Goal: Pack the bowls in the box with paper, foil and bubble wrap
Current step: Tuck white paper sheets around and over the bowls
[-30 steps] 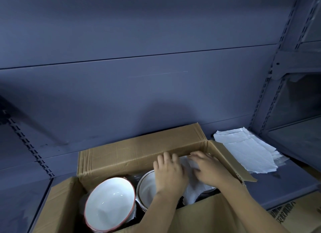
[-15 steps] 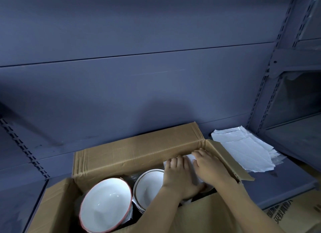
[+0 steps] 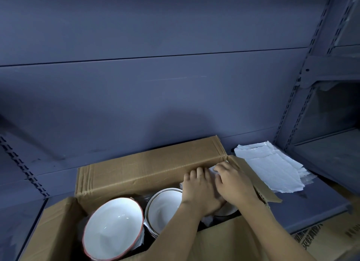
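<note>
- Head cam view here. The open cardboard box (image 3: 148, 169) sits at 6 o'clock in my view on a grey metal shelf (image 3: 311, 206), with its far flap standing up against the back panel (image 3: 155, 95).
- Both hands are down in the box's 2 o'clock corner, side by side and touching.
- The left hand (image 3: 198, 190) is palm down with its fingers laid out fairly straight toward 12 o'clock. It's flat on white paper (image 3: 213, 169) and isn't gripping anything.
- The right hand (image 3: 233, 183) is just at 3 o'clock of the left one, also palm down. Its fingers are bent, with the tips on the crumpled edge of that same paper. Honestly I can't tell if it's pinching the paper or just pushing on it.
- The red-rimmed bowl (image 3: 113, 227) is at the box's 8 o'clock end, tilted so the white inside faces me.
- The gold-rimmed bowl (image 3: 163, 208) is right next to it at 3 o'clock, and the left wrist covers part of its rim.
- A pale curved rim (image 3: 228, 211) peeks out under the wrists. It looks like another bowl under the paper, but it's mostly hidden.
- A messy stack of white sheets (image 3: 270, 169) lies on the shelf at 3 o'clock of the box, just past the side flap.
- A second carton (image 3: 331, 239) with printed lettering is at 4 o'clock, low in the frame.
- A slotted upright (image 3: 303, 85) runs up the shelving at 2 o'clock.
</note>
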Available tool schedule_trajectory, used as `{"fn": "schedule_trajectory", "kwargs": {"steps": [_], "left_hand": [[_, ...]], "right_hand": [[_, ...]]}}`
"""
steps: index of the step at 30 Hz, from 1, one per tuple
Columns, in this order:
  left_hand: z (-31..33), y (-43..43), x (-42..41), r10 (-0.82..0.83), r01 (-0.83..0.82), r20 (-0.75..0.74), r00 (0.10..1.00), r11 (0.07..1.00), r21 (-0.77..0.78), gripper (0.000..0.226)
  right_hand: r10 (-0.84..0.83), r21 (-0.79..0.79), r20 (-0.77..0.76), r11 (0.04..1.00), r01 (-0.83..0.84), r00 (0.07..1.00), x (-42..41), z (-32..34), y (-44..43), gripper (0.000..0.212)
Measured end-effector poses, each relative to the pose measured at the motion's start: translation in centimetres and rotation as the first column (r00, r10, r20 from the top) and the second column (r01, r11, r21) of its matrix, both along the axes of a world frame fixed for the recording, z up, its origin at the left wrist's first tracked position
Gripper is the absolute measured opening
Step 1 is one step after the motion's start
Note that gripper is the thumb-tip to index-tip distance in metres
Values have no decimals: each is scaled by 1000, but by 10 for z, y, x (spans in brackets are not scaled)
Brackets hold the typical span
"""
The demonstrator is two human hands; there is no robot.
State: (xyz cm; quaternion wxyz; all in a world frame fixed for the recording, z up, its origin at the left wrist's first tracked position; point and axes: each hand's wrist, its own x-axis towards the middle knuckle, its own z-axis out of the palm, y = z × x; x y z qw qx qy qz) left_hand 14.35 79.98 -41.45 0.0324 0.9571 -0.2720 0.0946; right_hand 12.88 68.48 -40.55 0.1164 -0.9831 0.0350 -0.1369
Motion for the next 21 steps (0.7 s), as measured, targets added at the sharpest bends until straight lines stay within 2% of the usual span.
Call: {"fn": "schedule_trajectory", "kwargs": {"steps": [3, 5, 7, 11, 14, 16, 19, 21], "left_hand": [[0, 3, -3, -15, 15, -13, 1000, 1000, 10, 79], [-2, 4, -6, -27, 27, 3, 1000, 999, -20, 75], [-3, 4, -9, -64, 64, 8, 998, 997, -46, 75], [-11, 11, -9, -87, 87, -63, 994, 996, -4, 93], [-17, 10, -5, -47, 47, -36, 998, 999, -4, 79], [-17, 7, -4, -79, 78, -30, 996, 997, -28, 72], [-10, 9, -2, -70, 68, -50, 996, 997, -37, 70], [-7, 9, 0, -62, 59, -47, 997, 996, -61, 82]], "right_hand": [[-4, -1, -124, 1000, 4, 992, 0, -2, 2, 33], [-26, -3, -126, 1000, 26, 992, 0, -3, 2, 34], [-26, -15, -112, 1000, 24, 993, 0, -4, 1, 34], [-18, -30, -131, 999, 15, 991, 2, -8, 2, 36], [35, -15, -179, 999, -38, 983, 2, -11, 1, 39], [44, 15, -189, 999, -42, 981, 2, -11, 1, 40], [55, 48, -202, 998, -46, 978, 2, -10, 2, 42], [54, 41, -247, 998, -45, 967, 4, -10, 2, 43]]}}
